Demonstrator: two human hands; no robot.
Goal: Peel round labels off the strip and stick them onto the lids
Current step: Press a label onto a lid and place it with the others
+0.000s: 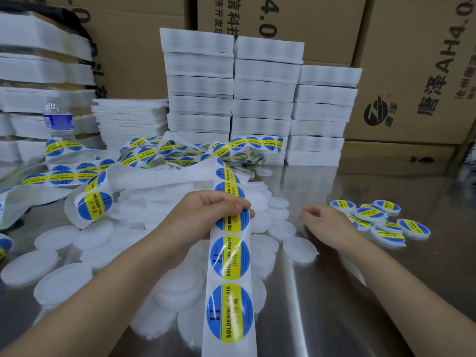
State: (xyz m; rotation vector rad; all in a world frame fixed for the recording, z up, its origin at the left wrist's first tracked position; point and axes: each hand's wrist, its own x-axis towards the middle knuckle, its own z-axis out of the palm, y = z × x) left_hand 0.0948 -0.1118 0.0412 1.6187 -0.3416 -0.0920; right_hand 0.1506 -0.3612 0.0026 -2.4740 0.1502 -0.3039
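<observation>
A white backing strip [230, 287] carrying round blue and yellow "Soldering Paste" labels runs from the tangled pile at the back down to the near edge. My left hand [206, 212] grips the strip at mid-table, fingers curled over a label. To its right, my right hand [325, 222] hovers with loosely curled fingers, holding nothing, just above a plain white lid [300, 248]. Several plain white lids [64, 276] lie scattered across the steel table. A group of labelled lids [378, 220] lies at the right.
A tangle of label strip [144, 155] and spent backing fills the middle left. Stacks of white foam trays [260, 99] stand behind, cardboard boxes [417, 73] behind those. A water bottle [58, 119] stands at the left.
</observation>
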